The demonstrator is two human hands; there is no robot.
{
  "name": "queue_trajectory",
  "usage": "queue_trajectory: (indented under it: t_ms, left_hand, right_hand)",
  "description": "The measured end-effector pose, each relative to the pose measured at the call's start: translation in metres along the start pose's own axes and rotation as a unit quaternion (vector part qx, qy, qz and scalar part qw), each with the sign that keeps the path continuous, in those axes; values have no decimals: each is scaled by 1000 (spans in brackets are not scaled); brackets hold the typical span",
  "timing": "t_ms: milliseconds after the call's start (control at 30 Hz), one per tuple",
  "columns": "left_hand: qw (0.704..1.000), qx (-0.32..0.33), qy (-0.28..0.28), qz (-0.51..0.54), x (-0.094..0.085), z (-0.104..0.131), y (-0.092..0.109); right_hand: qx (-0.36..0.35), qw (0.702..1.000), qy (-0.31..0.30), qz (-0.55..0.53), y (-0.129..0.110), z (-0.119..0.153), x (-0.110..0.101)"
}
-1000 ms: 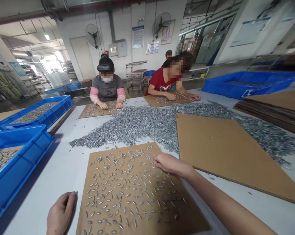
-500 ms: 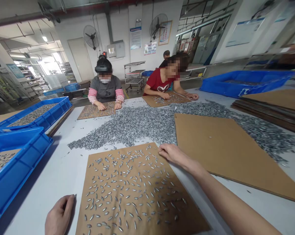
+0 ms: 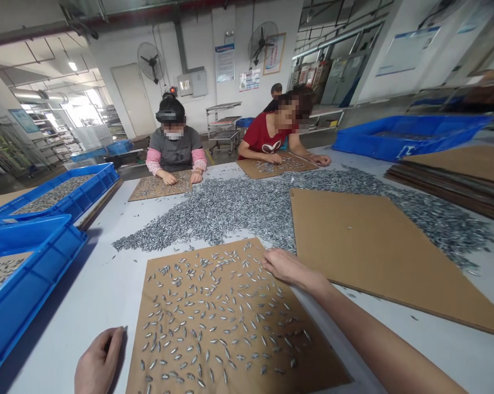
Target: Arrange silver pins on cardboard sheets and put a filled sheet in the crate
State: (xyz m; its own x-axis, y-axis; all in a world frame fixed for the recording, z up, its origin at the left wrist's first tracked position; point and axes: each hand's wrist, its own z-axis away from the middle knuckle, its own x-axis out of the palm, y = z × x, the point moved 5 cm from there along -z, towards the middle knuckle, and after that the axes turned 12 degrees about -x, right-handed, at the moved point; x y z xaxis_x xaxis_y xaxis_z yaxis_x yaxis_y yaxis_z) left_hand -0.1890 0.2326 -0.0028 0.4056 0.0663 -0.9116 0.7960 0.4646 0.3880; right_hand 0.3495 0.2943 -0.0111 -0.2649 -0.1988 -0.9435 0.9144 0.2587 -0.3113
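A brown board [image 3: 226,284] lies in front of me, with many small silver spindle-shaped pieces spread over it. My left hand [image 3: 99,358] rests on the white table left of the board, its fingers curled and nothing visible in them. At the board's upper right edge is my right hand [image 3: 282,265], fingers pinched together near the pieces; what they hold, if anything, is too small to make out. Beyond the board lies a wide heap of the same silver pieces [image 3: 238,205]. A second brown board [image 3: 378,246], bearing one tiny piece, lies to the right, partly over the heap.
Blue trays [image 3: 29,273] stand at the left, and another blue tray [image 3: 365,148] is at the back right beside stacked boards [image 3: 455,183]. Across the table, two people bend over boards with pieces; a third person is behind.
My right hand has moved slightly down and left along the board's edge. My left hand stays in place. The whole view has shifted a little.
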Motion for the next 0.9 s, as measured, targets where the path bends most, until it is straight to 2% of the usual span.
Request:
queue_trajectory:
  t_ms: [267,567,733,900]
  left_hand:
    - [1000,0,-5,-1,0,2,1]
    - [1000,8,4,-4,-1,3,4]
    - [1000,6,6,0,-2,2,3]
    - [1000,3,-7,5,-1,2,2]
  right_hand:
    - [25,1000,-5,3,-5,3,-10]
    - [45,999,-6,-6,-21,-9,-3]
    - [28,998,-3,-59,-13,-13,2]
    - [45,994,26,-94,4,-18,3]
